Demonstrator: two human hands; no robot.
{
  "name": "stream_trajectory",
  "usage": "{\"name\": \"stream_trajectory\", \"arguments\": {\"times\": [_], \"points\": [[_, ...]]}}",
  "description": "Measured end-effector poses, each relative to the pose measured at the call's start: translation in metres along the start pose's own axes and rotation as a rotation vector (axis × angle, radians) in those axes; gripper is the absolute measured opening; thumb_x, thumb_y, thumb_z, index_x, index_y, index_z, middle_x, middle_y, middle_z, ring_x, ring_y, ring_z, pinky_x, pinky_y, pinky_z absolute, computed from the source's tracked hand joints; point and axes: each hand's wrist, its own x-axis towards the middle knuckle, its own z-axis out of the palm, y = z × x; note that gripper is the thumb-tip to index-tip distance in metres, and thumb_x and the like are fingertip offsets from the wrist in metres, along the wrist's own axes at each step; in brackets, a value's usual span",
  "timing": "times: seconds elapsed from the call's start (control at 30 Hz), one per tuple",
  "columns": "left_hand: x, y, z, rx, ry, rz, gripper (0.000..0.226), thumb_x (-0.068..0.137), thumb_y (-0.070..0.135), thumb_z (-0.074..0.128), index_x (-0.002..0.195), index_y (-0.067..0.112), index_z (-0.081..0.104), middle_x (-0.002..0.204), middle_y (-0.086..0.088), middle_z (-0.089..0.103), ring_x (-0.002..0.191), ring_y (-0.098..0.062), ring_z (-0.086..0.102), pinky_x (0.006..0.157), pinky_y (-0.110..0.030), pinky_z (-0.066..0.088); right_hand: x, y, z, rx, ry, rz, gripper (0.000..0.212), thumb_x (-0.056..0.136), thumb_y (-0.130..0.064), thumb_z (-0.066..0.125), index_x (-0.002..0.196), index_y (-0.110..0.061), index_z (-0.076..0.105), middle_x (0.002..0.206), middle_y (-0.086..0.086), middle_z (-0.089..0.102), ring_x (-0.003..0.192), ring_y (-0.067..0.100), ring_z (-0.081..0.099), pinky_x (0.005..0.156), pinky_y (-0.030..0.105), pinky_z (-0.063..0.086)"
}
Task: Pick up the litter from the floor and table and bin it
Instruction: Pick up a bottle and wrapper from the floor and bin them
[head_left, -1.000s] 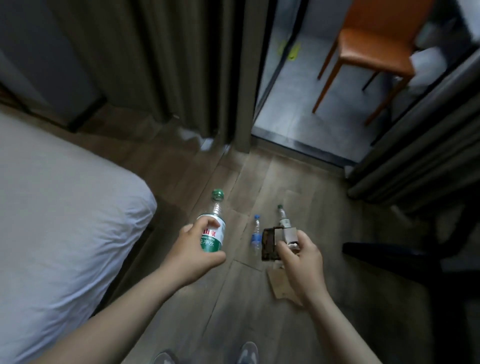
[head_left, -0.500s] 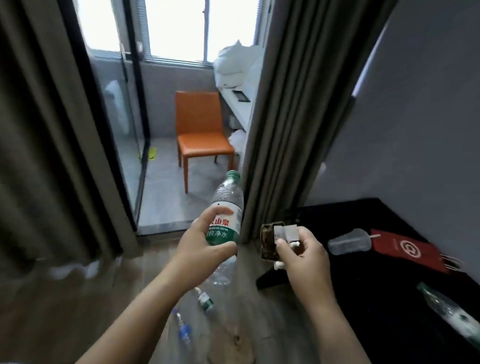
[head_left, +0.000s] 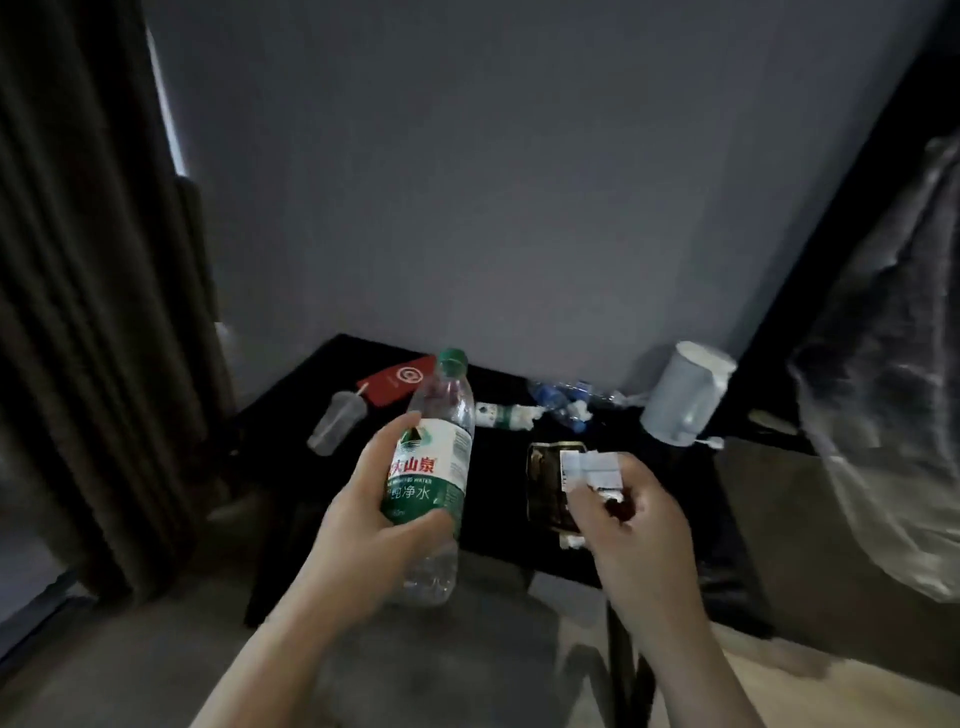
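**Both hands full, table litter waiting**

The left hand (head_left: 363, 525) is wrapping its fingers and thumb round the green-capped water bottle (head_left: 434, 467), gripping it at the label and holding it nearly upright above the near edge of the table. The right hand (head_left: 644, 530) is clenching a dark packet (head_left: 545, 483) together with some white paper scraps (head_left: 592, 467), pinched against the fingers.

Neither hand is looking free for another pick. The smart play, I'd say, is binning this load first. The scraps are the risk: loose paper could be slipping out if that pinch relaxes, so keep it tight and tip them in before letting go of the bottle.

The black table (head_left: 498, 525) is carrying plenty more: a clear cup (head_left: 335, 418) lying on its side, a red card (head_left: 397, 382) just behind it, a small bottle (head_left: 501, 415) lying flat, a crushed bottle (head_left: 561, 397) beyond, and a white jug (head_left: 683, 397) standing at the right end.

A clear plastic bag (head_left: 883, 441) is hanging at the far right; possibly the bin liner, though I cannot tell. A dark curtain (head_left: 78, 312) is hanging at the left, a grey wall (head_left: 467, 182) is rising behind, and the room is looking dim.
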Motion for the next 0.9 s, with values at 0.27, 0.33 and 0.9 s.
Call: {"name": "stream_trajectory", "arguments": {"times": [0.27,0.33,0.9], "points": [[-0.001,0.041,0.178,-0.033,-0.32,0.055,0.082,0.062,0.028,0.075,0.136,0.039,0.044,0.106,0.008,0.07,0.085,-0.007,0.071,0.069,-0.025,0.056,-0.054,0.018,-0.182,-0.158,0.445,-0.005,0.008,0.087,-0.012,0.063,0.081,-0.018,0.062,0.075,-0.002,0.064,0.063,0.011,0.057,0.052,0.009,0.039],[-0.014,0.052,0.232,-0.027,-0.394,0.086,0.07,0.059,0.031,0.074,0.126,0.038,0.054,0.101,0.011,0.071,0.085,-0.005,0.07,0.073,-0.026,0.056,-0.074,0.026,-0.233,-0.168,0.554,0.017,0.01,0.087,-0.01,0.063,0.082,-0.018,0.063,0.076,-0.007,0.065,0.062,0.004,0.057,0.053,0.009,0.04],[-0.226,0.142,0.639,-0.262,-1.088,0.188,0.055,0.059,0.041,0.075,0.111,0.045,0.058,0.102,0.012,0.072,0.09,-0.009,0.07,0.076,-0.036,0.058,-0.303,0.048,-0.593,-0.493,1.252,0.185,0.011,0.086,-0.013,0.061,0.078,-0.02,0.061,0.068,-0.005,0.062,0.053,0.001,0.049,0.047,0.01,0.038]]}}
